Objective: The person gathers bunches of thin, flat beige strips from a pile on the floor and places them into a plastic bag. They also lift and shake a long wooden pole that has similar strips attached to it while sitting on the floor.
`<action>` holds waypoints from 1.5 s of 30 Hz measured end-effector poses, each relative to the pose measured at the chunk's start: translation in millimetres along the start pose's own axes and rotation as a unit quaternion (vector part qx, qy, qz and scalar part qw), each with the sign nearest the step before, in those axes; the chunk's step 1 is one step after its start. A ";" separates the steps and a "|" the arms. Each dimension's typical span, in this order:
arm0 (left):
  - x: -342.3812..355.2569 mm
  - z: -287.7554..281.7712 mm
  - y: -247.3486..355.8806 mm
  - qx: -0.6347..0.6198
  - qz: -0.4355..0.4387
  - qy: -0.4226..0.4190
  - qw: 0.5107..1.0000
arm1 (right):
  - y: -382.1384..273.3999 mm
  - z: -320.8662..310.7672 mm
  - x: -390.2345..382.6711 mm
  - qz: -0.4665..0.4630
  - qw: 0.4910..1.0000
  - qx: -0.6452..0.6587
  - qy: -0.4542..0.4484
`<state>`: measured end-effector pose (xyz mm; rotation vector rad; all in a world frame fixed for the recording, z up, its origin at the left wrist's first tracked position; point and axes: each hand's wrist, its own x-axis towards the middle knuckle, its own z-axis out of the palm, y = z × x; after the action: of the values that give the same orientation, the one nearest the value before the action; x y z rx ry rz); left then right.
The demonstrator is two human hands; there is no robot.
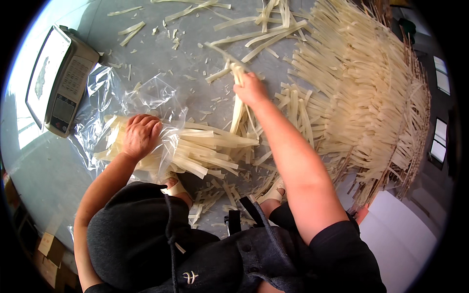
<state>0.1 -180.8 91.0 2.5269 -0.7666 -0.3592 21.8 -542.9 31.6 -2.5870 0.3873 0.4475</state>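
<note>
My left hand [140, 136] is closed over a clear plastic bag [161, 95], pressing down on a bundle of flat, pale yellow dried strips [200, 146]. The strips look like dried bean curd sticks or noodles, and their ends stick out of the bag to the right. Farther forward and to the right, my right hand [251, 90] is closed round a few strips [238, 115]. These hang down toward the bundle, and their upper ends poke out beyond my fingers.
A large heap of strips [361, 88] rises on the right. A scale [68, 80] with a keypad stands at left. Loose strips and crumbs litter the grey floor [146, 63]. My feet stand close below the bundle. Cardboard boxes [50, 249] sit at lower left, a white panel [398, 234] at lower right.
</note>
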 end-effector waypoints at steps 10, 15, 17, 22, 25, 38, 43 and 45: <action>11.7 -2.8 -5.2 -0.013 -0.044 -0.029 0.998 | 34.8 -51.5 -24.6 0.129 0.924 0.360 -0.028; 12.0 -3.2 -10.9 -0.009 -0.049 -0.040 0.998 | 20.2 -10.7 -26.2 0.165 0.972 0.168 0.022; 13.9 -4.2 -9.8 -0.005 -0.050 -0.043 0.998 | 7.4 -15.0 -28.8 0.160 0.979 0.127 0.025; 27.1 -13.0 -2.2 -0.087 -0.064 -0.022 0.994 | 7.5 -22.5 -18.8 0.036 0.933 0.335 0.124; 43.3 -24.1 12.3 -0.192 -0.037 0.037 0.980 | -27.8 -75.0 -23.1 -0.090 0.890 0.390 0.220; 72.2 -82.8 111.0 -0.680 -0.267 -0.013 0.683 | -153.6 -103.4 -99.4 -0.183 0.945 0.269 0.026; 63.7 -68.5 101.9 -0.677 -0.279 -0.036 0.680 | -148.9 -81.6 -107.2 -0.243 0.942 0.212 0.096; 62.7 -68.0 101.0 -0.667 -0.280 -0.034 0.690 | -149.9 -79.4 -108.4 -0.279 0.937 0.186 0.095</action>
<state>30.5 -266.3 193.6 1.2139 0.3171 -0.8240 -5.3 -436.0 200.0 -2.2324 -0.1934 -0.0759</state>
